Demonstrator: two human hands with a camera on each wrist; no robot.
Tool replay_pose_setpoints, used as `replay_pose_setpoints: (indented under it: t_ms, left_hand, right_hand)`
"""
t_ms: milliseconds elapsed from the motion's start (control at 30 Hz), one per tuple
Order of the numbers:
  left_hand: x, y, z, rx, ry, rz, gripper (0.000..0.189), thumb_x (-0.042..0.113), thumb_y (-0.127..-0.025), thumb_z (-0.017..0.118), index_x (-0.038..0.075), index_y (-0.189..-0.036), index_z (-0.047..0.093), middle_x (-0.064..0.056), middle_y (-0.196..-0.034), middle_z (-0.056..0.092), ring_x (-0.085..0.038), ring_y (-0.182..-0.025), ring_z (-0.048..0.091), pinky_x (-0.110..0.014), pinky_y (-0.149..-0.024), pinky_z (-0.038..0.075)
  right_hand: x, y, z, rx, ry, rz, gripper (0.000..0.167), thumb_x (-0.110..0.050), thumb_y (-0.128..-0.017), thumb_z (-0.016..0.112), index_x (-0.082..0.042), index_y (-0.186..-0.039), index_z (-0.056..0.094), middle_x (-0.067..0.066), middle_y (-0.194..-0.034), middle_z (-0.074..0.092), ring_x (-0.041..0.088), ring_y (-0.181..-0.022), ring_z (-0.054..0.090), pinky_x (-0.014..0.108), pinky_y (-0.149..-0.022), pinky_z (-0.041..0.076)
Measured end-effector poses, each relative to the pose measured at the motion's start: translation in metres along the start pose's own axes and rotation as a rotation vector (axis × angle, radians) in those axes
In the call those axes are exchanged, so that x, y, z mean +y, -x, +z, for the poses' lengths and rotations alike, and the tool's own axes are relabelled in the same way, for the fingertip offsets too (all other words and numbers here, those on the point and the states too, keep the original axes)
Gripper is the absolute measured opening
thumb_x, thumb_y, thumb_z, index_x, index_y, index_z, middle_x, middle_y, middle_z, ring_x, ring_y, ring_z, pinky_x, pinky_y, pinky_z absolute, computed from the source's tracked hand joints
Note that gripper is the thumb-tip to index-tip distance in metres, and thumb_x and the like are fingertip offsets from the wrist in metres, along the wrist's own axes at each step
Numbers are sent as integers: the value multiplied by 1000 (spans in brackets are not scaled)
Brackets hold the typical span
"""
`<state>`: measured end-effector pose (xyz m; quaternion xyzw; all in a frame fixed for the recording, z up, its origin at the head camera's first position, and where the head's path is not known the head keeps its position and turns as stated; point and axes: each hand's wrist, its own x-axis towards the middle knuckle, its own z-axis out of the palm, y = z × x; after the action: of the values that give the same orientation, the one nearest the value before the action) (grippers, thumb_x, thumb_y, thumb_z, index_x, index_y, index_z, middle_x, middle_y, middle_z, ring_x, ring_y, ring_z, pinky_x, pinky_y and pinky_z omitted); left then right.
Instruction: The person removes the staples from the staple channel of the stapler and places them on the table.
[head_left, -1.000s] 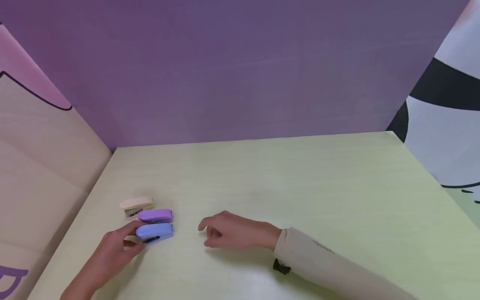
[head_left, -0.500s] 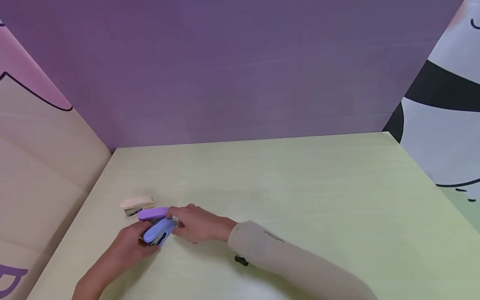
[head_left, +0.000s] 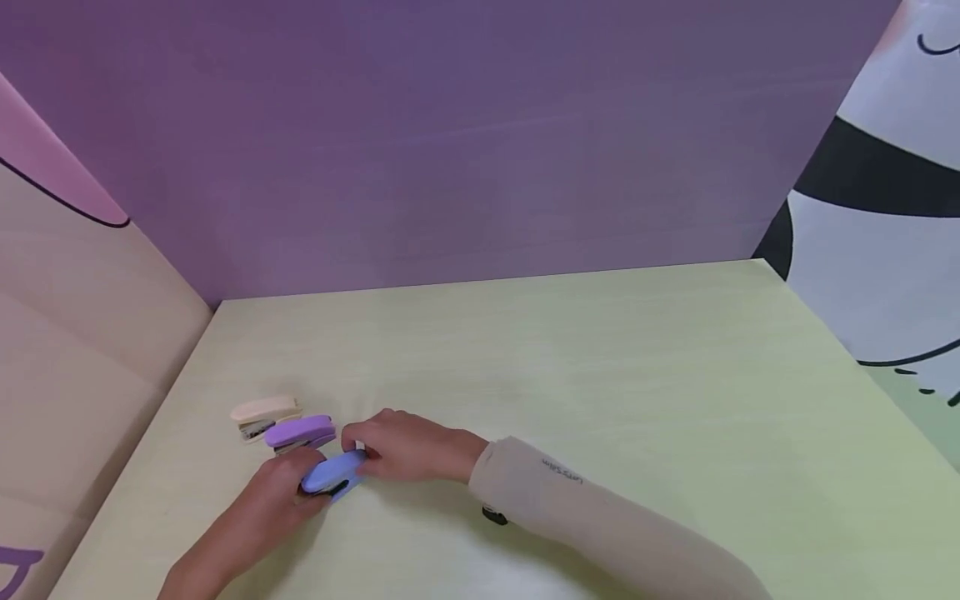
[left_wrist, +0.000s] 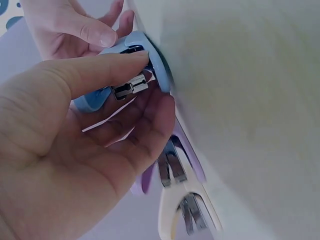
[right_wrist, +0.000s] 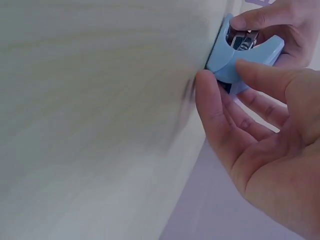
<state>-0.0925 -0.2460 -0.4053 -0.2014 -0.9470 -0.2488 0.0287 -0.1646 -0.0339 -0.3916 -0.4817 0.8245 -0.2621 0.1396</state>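
Unfinished, I judge: lower left of frame, left hand (head_left: 279, 490) and right hand (head_left: 411, 447), fingers clamped on the blue stapler (head_left: 328, 473); purple stapler (head_left: 300, 430) and cream stapler (head_left: 266, 409) lie unheld.

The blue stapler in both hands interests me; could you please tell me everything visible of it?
The blue stapler is light blue, with a smooth, curved shell that looks like plastic. A silvery metal part shows between its two parted arms. It is held slanted in the head view, nearer the person than the purple stapler. The left hand grips its open end; the right hand pinches the opposite end. Whether it touches the table is hard to tell.
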Motion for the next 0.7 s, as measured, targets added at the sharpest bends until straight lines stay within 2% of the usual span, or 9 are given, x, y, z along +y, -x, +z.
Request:
replay_pose_setpoints:
  t_ms: [233,467,600,700]
  left_hand:
    - [17,-12,1,-26,26,14,29,-1,-74,84,14,-81,60,11,-73,49,-6,-69,46,-22,-62,41]
    - [40,-28,5,-35,91,-5,25,1,-77,82,13,-87,63,9,-81,58,-8,-74,55,-24,-66,50]
    - [54,-37,9,-18,136,34,24,2,-79,81,13,-90,63,8,-86,62,-8,-78,59,-26,-69,54]
    - [64,-44,11,-1,174,91,22,2,-81,80,12,-92,65,7,-89,63,-8,-81,60,-26,-71,55]
  right_hand:
    - [6,23,-11,43,-18,2,12,-11,-95,68,-11,-106,64,-9,-75,58,3,-63,45,12,-60,38]
    - [11,49,-30,87,-76,37,10,-11,-95,67,-11,-105,65,-5,-79,64,4,-62,49,15,-61,43]
    - [13,68,-41,122,-111,63,12,-10,-94,69,-10,-105,65,1,-82,69,4,-64,52,18,-63,46]
    - [15,85,-47,144,-144,82,14,-10,-94,69,-9,-107,64,3,-84,71,5,-68,57,20,-66,49]
